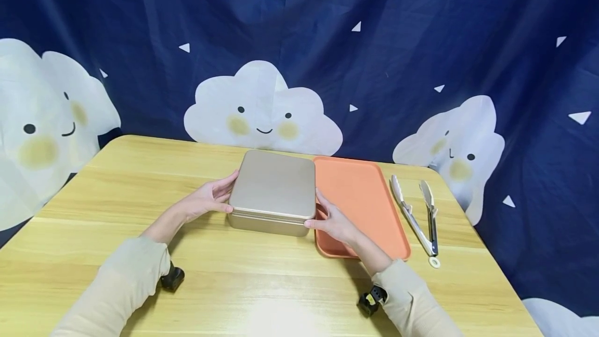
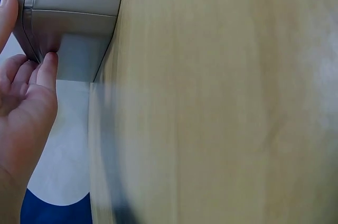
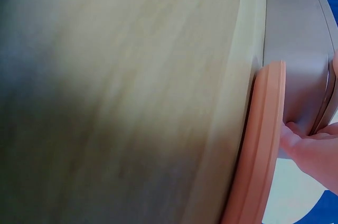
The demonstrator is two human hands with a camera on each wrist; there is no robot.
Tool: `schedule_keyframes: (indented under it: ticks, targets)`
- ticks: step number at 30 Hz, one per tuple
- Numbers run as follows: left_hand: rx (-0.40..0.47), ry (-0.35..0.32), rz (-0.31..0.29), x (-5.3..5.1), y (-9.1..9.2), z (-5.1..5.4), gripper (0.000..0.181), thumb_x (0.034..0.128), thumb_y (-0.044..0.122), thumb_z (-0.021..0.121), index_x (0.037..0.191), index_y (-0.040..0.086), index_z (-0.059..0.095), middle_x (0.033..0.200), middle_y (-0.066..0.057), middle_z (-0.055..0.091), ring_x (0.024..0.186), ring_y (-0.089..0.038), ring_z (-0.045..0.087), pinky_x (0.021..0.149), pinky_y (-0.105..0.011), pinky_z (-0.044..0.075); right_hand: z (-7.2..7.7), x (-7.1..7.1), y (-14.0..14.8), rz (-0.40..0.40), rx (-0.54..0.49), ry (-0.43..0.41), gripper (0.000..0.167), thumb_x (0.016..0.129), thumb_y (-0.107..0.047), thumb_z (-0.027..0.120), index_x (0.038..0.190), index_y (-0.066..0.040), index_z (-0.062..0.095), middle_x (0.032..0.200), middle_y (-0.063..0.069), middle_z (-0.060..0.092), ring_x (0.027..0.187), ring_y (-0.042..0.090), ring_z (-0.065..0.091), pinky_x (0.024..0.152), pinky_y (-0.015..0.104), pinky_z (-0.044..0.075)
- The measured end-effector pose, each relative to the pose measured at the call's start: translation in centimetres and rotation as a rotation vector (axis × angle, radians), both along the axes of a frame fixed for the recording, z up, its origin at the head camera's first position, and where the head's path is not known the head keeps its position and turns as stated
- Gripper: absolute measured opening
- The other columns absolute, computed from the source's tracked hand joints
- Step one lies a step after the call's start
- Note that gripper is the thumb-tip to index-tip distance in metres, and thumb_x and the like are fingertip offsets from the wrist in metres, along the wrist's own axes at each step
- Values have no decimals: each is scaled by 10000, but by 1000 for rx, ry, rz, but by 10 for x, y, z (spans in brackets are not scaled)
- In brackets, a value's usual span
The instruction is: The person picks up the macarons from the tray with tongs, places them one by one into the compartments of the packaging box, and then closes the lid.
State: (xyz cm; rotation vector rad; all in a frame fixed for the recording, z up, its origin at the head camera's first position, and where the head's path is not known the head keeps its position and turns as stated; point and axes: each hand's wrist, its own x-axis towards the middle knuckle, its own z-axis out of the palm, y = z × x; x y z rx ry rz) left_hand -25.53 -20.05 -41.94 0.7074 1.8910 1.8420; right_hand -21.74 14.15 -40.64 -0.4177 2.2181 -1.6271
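Observation:
A closed box point(image 1: 273, 225) in a matte gold-beige colour stands on the table, its flat lid point(image 1: 276, 181) showing a seam just below the top. My left hand point(image 1: 208, 199) grips the left side of the lid, thumb at the front corner. In the left wrist view, the fingertips point(image 2: 48, 63) of that hand press in at the seam. On the opposite side, my right hand point(image 1: 334, 221) holds the lid with its thumb at the front right corner. Its bent fingers meet the seam in the right wrist view. The box's inside is hidden.
An orange tray point(image 1: 369, 207) lies right against the box's right side, under my right hand. Farther right rest metal tongs point(image 1: 414, 222), spread apart, with a pale ring at their near end. A dark blue cloth point(image 1: 290, 30) with clouds hangs behind the wooden table point(image 1: 210, 274).

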Motion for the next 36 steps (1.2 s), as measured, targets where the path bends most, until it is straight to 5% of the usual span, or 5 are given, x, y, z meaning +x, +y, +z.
schedule_keyframes:
  ticks: [13, 36]
  targets:
    - [4, -29, 6, 1, -1, 0, 826, 856, 22, 593, 1443, -17, 12, 1517, -148, -43, 1376, -312, -4, 1051, -170, 206, 0, 1, 0, 1, 21, -8, 952, 801, -126, 700, 1462, -59, 18, 1532, 70, -20, 1388, 259, 104, 1108, 417, 171]
    - [81, -92, 23, 6, 1, 0, 878, 806, -51, 601, 1445, -7, 0, 1519, -124, -61, 1379, -295, -30, 1087, -290, 137, -1, 0, 0, 38, 1, 31, 936, 806, -85, 687, 1463, -62, 20, 1533, 74, -9, 1378, 280, 148, 1111, 430, 150]
